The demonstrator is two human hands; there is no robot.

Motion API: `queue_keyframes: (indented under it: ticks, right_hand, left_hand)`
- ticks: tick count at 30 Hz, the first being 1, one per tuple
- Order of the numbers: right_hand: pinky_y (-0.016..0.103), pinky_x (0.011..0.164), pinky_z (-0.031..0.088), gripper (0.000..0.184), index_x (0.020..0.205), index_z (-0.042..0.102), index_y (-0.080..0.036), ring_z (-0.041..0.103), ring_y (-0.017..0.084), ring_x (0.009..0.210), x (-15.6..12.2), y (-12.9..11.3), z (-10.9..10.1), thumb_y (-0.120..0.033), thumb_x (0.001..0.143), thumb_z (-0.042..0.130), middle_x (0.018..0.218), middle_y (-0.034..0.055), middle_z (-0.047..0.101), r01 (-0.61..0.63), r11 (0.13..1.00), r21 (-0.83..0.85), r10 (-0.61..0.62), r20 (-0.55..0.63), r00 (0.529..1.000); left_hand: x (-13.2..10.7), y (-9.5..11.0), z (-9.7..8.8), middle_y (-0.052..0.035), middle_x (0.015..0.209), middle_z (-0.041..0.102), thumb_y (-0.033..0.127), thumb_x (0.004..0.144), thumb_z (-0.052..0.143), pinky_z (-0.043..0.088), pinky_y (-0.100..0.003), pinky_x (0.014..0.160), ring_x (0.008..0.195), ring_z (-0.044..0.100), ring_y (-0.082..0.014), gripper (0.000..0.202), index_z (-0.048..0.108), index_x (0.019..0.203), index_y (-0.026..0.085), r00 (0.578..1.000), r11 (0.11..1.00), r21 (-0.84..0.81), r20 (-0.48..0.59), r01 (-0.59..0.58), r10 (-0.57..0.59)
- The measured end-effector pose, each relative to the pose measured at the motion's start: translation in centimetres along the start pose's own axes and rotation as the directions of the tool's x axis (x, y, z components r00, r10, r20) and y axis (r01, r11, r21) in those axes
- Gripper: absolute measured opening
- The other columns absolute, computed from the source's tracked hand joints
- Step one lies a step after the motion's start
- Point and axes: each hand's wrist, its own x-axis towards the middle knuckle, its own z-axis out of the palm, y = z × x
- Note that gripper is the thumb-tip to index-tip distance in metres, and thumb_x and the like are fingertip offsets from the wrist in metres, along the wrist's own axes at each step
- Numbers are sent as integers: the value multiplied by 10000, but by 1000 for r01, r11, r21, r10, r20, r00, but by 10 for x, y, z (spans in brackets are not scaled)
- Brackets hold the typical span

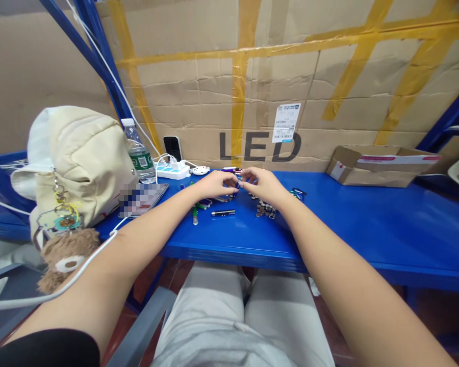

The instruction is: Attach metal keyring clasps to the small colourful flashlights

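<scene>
My left hand (pixel 217 184) and my right hand (pixel 260 184) meet over the blue metal shelf (pixel 367 224), fingers pinched together on a small purple-and-silver part (pixel 238 182) between them. Just below lie several pen-like tubes: a dark one (pixel 223 213) and a green-tipped one (pixel 195 216). A heap of small round metal pieces (pixel 266 209) sits under my right wrist. More coloured tubes (pixel 231 169) lie beyond my fingers.
A cream backpack (pixel 80 163) with a plush toy (pixel 67 255) fills the left end, beside a water bottle (pixel 139 153), a white power strip (pixel 173 169) and a phone (pixel 143 199). A cardboard wall marked LED (pixel 260 147) stands behind. An open carton (pixel 378 165) rests at right.
</scene>
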Motion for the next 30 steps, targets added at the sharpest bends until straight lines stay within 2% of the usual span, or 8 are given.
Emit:
queue_keyframes:
  ticks: [3,5,9,12,15,21,26,30]
  right_hand:
    - [311,842,463,229,1015,660,-150,620,201,950,0,5,3,-200,843,517,1051,92,693,-18,985,-171,33,85,996]
    - [320,908,438,274,1059,649,-163,605,215,1039,0,9,7,-141,842,483,1130,96,676,3,962,-273,48,177,983]
    - [342,877,449,382,1236,541,-193,609,245,1060,0,9,17,-150,877,417,1214,109,641,12,922,-386,115,304,946]
    - [355,832,457,391,1274,500,-178,621,270,1018,1,4,18,-198,894,410,1176,140,652,14,887,-462,136,291,947]
    - [354,830,453,369,1237,538,-177,612,279,1023,1,1,14,-214,882,444,1119,141,670,43,859,-510,93,239,967]
    - [321,876,446,339,1162,620,-201,598,225,1020,2,8,6,-167,848,496,1107,81,674,53,892,-450,59,232,971]
    - [445,928,431,270,1052,705,-254,513,298,1115,0,12,6,-368,864,547,1203,92,611,0,859,-511,164,274,948]
    - [468,914,443,240,999,723,-277,494,304,1115,1,9,8,-392,852,572,1191,87,600,-63,849,-525,233,265,936]
  left_hand:
    - [1,-6,1,-42,909,721,296,767,628,502,-280,767,824,658,-157,266,655,990,153,998,999,-31,-52,34,-36]
    - [2,-11,2,-44,907,720,292,759,633,505,-283,774,827,658,-159,270,654,987,149,994,997,-34,-86,63,-66]
    - [2,-15,2,-49,904,717,284,752,630,505,-289,770,815,652,-164,249,661,957,147,990,996,8,-113,86,-84]
    - [2,-15,1,-48,889,716,308,758,629,503,-286,761,801,649,-161,254,660,953,149,992,998,15,-110,68,-66]
    - [2,-13,1,-44,874,716,312,760,630,500,-281,753,798,647,-160,244,659,941,150,993,998,15,-100,66,-64]
    - [1,-11,1,-39,897,721,264,754,640,503,-278,771,813,655,-150,239,657,966,155,992,998,-14,-101,69,-70]
    - [0,-10,1,-40,884,726,274,756,643,510,-286,775,806,664,-152,247,658,971,154,995,997,-40,-78,64,-67]
    - [0,-10,2,-37,881,728,288,745,647,512,-289,787,818,668,-157,260,660,966,152,997,997,-55,-58,57,-61]
